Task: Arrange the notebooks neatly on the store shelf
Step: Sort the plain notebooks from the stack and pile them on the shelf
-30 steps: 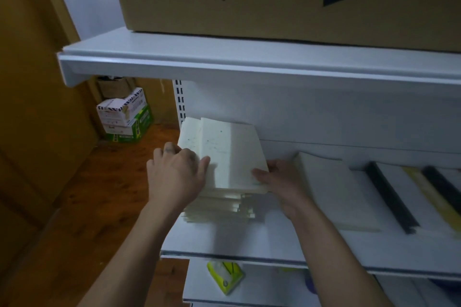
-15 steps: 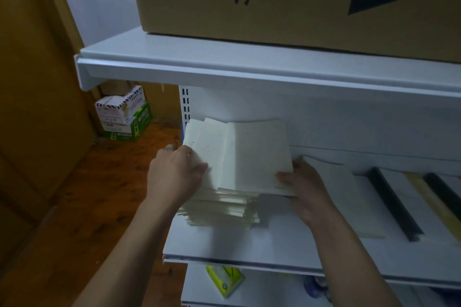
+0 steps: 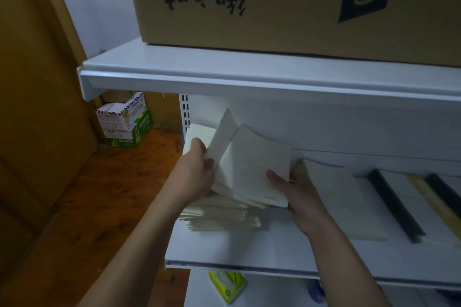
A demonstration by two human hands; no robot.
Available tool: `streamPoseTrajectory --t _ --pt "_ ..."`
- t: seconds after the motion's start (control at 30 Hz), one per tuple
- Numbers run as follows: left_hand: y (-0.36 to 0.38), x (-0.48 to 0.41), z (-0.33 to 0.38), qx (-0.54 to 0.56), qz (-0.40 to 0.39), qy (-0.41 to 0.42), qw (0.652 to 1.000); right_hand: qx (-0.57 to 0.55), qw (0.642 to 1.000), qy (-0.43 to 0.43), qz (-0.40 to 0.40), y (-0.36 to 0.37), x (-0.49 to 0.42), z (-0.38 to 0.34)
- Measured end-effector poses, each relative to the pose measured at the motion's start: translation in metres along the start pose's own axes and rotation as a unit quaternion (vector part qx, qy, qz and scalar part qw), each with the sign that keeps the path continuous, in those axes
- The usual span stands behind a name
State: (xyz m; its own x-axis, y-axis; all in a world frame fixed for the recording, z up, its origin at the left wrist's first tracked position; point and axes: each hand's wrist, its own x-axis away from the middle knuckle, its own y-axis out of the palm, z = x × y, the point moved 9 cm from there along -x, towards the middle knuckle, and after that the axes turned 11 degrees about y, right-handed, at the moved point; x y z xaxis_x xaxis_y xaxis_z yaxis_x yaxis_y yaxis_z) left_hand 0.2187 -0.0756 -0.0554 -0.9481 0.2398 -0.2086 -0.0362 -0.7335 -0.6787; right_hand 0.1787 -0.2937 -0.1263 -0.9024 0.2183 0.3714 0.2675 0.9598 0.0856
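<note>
1. The shelf (image 3: 249,249) holds the pile (image 3: 219,217) at its 9 o'clock end, right by the open side. A hard push toward 9 o'clock could knock the pile off onto the floor (image 3: 112,194).
2. The pile is messy, with edges sticking out at 6 o'clock. If more books land on it hard, it could slide apart.
3. The lifted notebooks (image 3: 252,172) are held just above the pile, tilted and fanned out, with one corner poking up at 12 o'clock. They look thin and floppy, so one could slip out or bend.
4. A flat notebook (image 3: 349,202) lies at 3 o'clock from the pile, just beside the right hand (image 3: 296,192). The arm could bump it crooked.
5. The left hand (image 3: 197,174) grips the 9 o'clock edge of the lifted notebooks, fingers curled round it. If it lets go too soon, that side drops.
6. The right hand pinches their 5 o'clock corner, thumb on top. A tight pinch there could crease a cover.
</note>
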Motion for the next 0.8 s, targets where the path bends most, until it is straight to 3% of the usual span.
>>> streamPoseTrajectory --t 0.1,0.3,0.43,0.53,0.7,0.8 --pt "0.003 0.016 -0.004 0.173 0.045 -0.03 0.983 0.003 1.0 0.009 0.007 -0.001 0.001 0.008" --pt "0.027 0.04 -0.003 0.331 0.052 -0.049 0.941 0.011 0.999 -0.022 -0.032 -0.002 0.008 0.001" --pt "0.022 0.045 0.011 0.31 0.052 -0.004 0.949 -0.007 0.995 -0.074 -0.066 0.006 0.023 -0.02" --pt "0.027 0.044 0.023 0.332 -0.011 0.035 0.943 -0.045 0.993 -0.084 -0.068 0.01 0.029 -0.027" --pt "0.026 0.039 0.026 0.279 -0.053 0.083 0.955 -0.153 0.977 0.019 -0.147 0.019 0.032 -0.019" --pt "0.022 0.038 0.028 0.221 -0.08 0.091 0.968 -0.122 0.985 0.026 -0.12 0.018 0.029 -0.015"
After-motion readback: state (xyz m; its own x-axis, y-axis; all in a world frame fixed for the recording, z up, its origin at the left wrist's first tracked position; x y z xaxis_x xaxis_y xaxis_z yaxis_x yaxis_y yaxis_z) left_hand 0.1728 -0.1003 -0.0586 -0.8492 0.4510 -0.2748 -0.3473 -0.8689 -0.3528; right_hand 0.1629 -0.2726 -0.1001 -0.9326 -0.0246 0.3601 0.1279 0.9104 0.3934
